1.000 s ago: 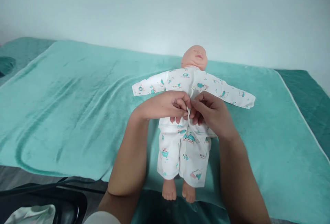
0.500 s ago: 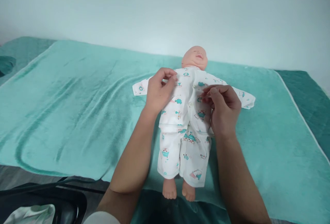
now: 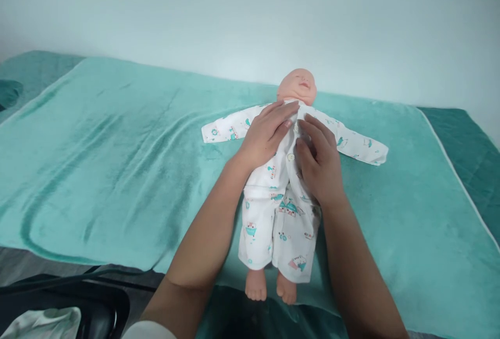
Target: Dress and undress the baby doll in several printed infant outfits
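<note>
A baby doll lies on its back, its head toward the wall and its bare feet toward me. It wears a white long-sleeved shirt and matching trousers, both printed with small teal and pink figures. My left hand lies over one side of the chest, fingers stretched toward the collar. On the other side, my right hand rests with bent, parted fingers beside the front opening. A pale button shows between the hands. Neither hand visibly grips the cloth.
A teal plush blanket covers the table, with darker teal quilted cloth at both ends. Behind it rises a pale wall. At lower left stands a black chair with printed cloth on it.
Both hands have moved inward over the doll's chest. My left fingers have straightened and lie flatter; my right hand has come off its pinch and its fingers have spread. The doll has barely shifted.
</note>
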`<state>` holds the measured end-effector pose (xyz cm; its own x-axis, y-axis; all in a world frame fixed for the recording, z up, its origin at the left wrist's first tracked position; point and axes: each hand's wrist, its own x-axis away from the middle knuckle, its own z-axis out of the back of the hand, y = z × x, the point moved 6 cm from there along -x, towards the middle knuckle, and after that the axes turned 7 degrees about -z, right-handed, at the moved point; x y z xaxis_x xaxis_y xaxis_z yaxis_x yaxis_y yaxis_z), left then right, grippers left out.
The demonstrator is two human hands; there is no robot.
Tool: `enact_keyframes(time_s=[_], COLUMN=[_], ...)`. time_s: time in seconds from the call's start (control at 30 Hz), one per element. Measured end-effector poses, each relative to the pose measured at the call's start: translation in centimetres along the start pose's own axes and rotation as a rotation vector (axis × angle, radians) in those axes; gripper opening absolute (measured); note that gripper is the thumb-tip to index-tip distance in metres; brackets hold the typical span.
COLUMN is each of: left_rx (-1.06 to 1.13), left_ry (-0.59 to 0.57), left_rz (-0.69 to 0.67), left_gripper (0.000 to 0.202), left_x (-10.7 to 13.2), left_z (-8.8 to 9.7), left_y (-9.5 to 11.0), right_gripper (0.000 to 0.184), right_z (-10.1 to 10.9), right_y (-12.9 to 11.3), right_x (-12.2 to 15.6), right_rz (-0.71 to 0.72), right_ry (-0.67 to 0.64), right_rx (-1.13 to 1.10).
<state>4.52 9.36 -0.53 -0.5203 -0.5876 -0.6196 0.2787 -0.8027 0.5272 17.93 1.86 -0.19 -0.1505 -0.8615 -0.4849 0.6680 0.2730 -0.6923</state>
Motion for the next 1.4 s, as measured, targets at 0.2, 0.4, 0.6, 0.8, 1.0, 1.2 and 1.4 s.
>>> enact_keyframes(time_s=[0.2, 0.4, 0.6, 0.8, 1.0, 1.2, 1.4], left_rx=[-0.004, -0.01, -0.033, -0.036, 0.001, 0.024, 0.033], left_ry=[-0.056, -0.057, -0.071, -0.067, -0.043, -0.042, -0.017], left_rz=[0.049, 0.034, 0.053, 0.084, 0.099, 0.08, 0.057], left_gripper=[0.053, 0.053, 0.052, 0.048, 0.045, 0.044, 0.038], left_x=[-0.7, -0.8, -0.8, -0.8, -0.7, -0.5, -0.5], left_z=[-0.5, -0.5, -0.6, -0.4, -0.3, -0.3, -0.1], left_y=[-0.9, -0.7, -0.6, -0.5, -0.5, -0.5, -0.4], right_gripper=[0.043, 0.048, 0.05, 0.048, 0.048, 0.051, 0.044], right_z=[-0.3, -0.5, -0.9, -0.8, -0.8, -0.9, -0.7], right_y=[-0.1, 1.0, 2.3, 2.1, 2.1, 4.4, 4.3], right_x=[-0.1, -1.0, -2.3, -2.6, -3.0, -3.4, -3.0], right_rz=[0.018, -0.022, -0.058, -0.033, -0.05, -0.11, -0.097], right_ry=[-0.05, -0.079, -0.085, -0.076, -0.143, -0.174, -0.09], right_rx=[0.049, 0.047, 0.039, 0.057, 0.025, -0.175, -0.21])
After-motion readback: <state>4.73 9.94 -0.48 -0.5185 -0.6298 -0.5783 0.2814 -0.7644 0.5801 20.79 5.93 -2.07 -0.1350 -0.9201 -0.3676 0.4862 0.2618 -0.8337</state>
